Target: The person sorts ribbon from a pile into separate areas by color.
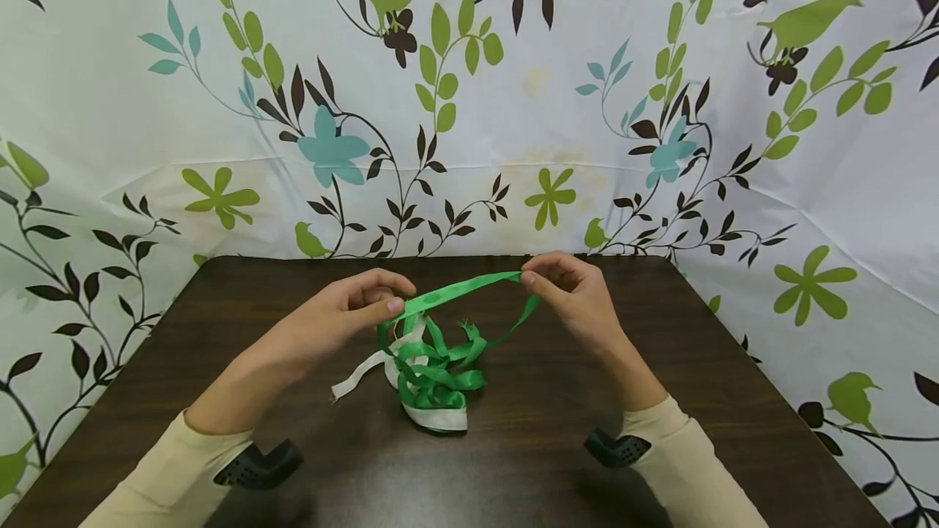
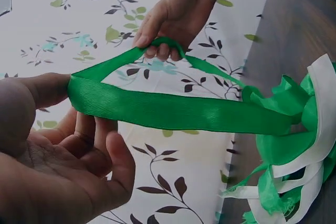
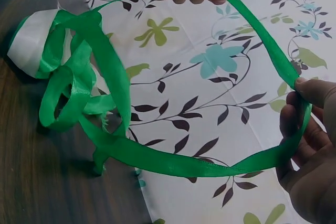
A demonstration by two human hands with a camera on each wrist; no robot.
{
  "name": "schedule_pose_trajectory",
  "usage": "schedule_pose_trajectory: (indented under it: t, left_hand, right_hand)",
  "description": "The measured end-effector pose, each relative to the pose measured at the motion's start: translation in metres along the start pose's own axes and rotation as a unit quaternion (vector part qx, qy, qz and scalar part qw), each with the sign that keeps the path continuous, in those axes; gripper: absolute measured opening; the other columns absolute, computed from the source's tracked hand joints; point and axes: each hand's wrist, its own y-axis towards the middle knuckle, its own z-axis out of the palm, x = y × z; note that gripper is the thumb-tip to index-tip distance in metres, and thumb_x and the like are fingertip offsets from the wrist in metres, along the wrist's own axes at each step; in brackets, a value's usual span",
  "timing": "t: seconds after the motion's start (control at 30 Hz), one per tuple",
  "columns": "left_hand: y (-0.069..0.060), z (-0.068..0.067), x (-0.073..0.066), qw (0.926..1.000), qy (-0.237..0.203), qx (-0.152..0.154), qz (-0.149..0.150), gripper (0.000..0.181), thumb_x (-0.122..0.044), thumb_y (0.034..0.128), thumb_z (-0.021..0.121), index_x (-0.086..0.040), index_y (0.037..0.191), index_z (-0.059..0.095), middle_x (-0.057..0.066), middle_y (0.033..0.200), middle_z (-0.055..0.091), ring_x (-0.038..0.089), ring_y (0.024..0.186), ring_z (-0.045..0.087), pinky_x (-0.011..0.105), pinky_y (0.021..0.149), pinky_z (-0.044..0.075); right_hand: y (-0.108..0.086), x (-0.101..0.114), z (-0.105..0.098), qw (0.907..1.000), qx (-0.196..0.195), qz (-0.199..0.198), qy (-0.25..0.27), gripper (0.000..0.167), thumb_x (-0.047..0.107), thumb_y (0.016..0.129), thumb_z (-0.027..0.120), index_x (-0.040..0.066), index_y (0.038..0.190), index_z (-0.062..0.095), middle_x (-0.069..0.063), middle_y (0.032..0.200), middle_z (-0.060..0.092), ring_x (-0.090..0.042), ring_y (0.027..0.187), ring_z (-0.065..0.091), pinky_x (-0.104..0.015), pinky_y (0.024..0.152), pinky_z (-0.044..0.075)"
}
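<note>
The green ribbon is up off the bench, one length drawn between my hands; from each hold it runs down to a loose green tangle, mixed with white ribbon whose frayed tail lies toward my left. My left hand pinches the length by thumb and finger; my right hand pinches its other end. I judge the step to be drawing out and straightening this length. Recommended: light, even tension, width kept flat, loops eased singly; a hard pull could tighten the tangle.
</note>
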Motion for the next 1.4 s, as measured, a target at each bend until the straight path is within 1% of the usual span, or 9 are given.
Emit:
schedule_pose_trajectory:
  t: [0.1, 0.2, 0.37, 0.53, 0.67, 0.73, 0.93, 1.17, 1.4]
  left_hand:
    - [0.001, -0.004, 0.001, 0.9994, -0.034, -0.001, -0.009, 0.039, -0.031, 0.1037, 0.063, -0.011, 0.136, 0.055, 0.024, 0.101, 0.06, 0.04, 0.095, 0.058, 0.047, 0.088, 0.046]
    - [0.002, -0.007, 0.004, 0.9976, -0.065, 0.008, -0.023, 0.043, -0.03, 0.1048, 0.061, -0.006, 0.14, 0.05, 0.02, 0.094, 0.062, 0.037, 0.09, 0.061, 0.042, 0.083, 0.048]
    - [0.005, -0.007, 0.009, 0.9969, -0.068, 0.021, -0.031, 0.045, -0.028, 0.1024, 0.065, -0.006, 0.139, 0.051, 0.016, 0.091, 0.061, 0.031, 0.082, 0.06, 0.041, 0.08, 0.046]
    - [0.006, -0.004, 0.013, 0.9997, 0.008, 0.014, -0.017, 0.047, -0.026, 0.0943, 0.077, -0.012, 0.134, 0.056, 0.015, 0.102, 0.064, 0.033, 0.09, 0.061, 0.046, 0.085, 0.047]
    - [0.007, -0.002, 0.017, 0.9968, 0.079, -0.007, -0.01, 0.044, -0.027, 0.0911, 0.08, -0.013, 0.128, 0.06, 0.012, 0.096, 0.065, 0.03, 0.087, 0.061, 0.041, 0.077, 0.046]
    - [0.007, -0.003, 0.019, 0.9947, 0.101, -0.017, -0.005, 0.04, -0.024, 0.0917, 0.08, -0.011, 0.125, 0.062, 0.012, 0.091, 0.065, 0.031, 0.084, 0.06, 0.04, 0.074, 0.046]
    - [0.008, -0.007, 0.022, 0.9883, 0.142, -0.054, -0.004, 0.025, -0.028, 0.0979, 0.072, -0.014, 0.118, 0.067, 0.011, 0.09, 0.064, 0.03, 0.087, 0.06, 0.042, 0.075, 0.045]
    - [0.007, -0.015, 0.017, 0.9845, 0.158, -0.075, -0.017, 0.024, -0.038, 0.1047, 0.059, -0.02, 0.117, 0.069, 0.001, 0.109, 0.069, 0.024, 0.11, 0.06, 0.046, 0.087, 0.044]
    - [0.005, -0.023, 0.011, 0.9692, 0.212, -0.126, 0.0, 0.023, -0.031, 0.1079, 0.053, -0.019, 0.111, 0.072, 0.0, 0.113, 0.07, 0.023, 0.097, 0.061, 0.042, 0.077, 0.049]
  right_hand:
    - [-0.001, 0.013, 0.0, 0.9999, -0.008, 0.004, -0.011, 0.017, 0.005, 0.098, 0.07, -0.005, 0.111, 0.07, -0.022, 0.093, 0.067, -0.037, 0.078, 0.057, -0.032, 0.066, 0.046]
    - [-0.001, 0.021, -0.001, 0.9995, -0.016, 0.012, -0.023, 0.02, 0.005, 0.098, 0.069, -0.01, 0.111, 0.068, -0.026, 0.093, 0.066, -0.026, 0.077, 0.06, -0.035, 0.068, 0.048]
    - [0.0, 0.021, -0.005, 0.9987, -0.033, 0.025, -0.031, 0.019, 0.006, 0.097, 0.07, -0.009, 0.11, 0.069, -0.021, 0.09, 0.067, -0.022, 0.075, 0.061, -0.041, 0.072, 0.052]
    - [0.002, 0.02, -0.01, 0.9981, -0.045, 0.035, -0.022, 0.019, 0.006, 0.097, 0.07, -0.009, 0.109, 0.069, -0.009, 0.087, 0.068, -0.025, 0.074, 0.06, -0.042, 0.073, 0.053]
    - [0.003, 0.019, -0.013, 0.9981, -0.048, 0.031, -0.023, 0.02, 0.006, 0.097, 0.07, -0.01, 0.109, 0.069, -0.006, 0.086, 0.068, -0.03, 0.074, 0.059, -0.04, 0.072, 0.053]
    - [0.003, 0.019, -0.016, 0.998, -0.05, 0.027, -0.026, 0.02, 0.005, 0.097, 0.07, -0.01, 0.109, 0.069, -0.006, 0.085, 0.068, -0.027, 0.073, 0.06, -0.037, 0.071, 0.053]
    - [0.003, 0.018, -0.022, 0.9978, -0.052, 0.029, -0.029, 0.019, 0.005, 0.097, 0.07, -0.01, 0.109, 0.068, -0.006, 0.085, 0.068, -0.018, 0.072, 0.06, -0.035, 0.069, 0.053]
    - [0.005, 0.01, -0.033, 0.9956, -0.069, 0.045, -0.045, 0.02, 0.008, 0.098, 0.07, -0.009, 0.11, 0.069, -0.004, 0.085, 0.068, -0.019, 0.073, 0.061, -0.037, 0.069, 0.052]
    - [0.008, -0.003, -0.049, 0.995, -0.09, 0.027, -0.035, 0.02, 0.011, 0.096, 0.074, -0.005, 0.108, 0.071, -0.009, 0.085, 0.068, -0.03, 0.074, 0.059, -0.031, 0.068, 0.051]
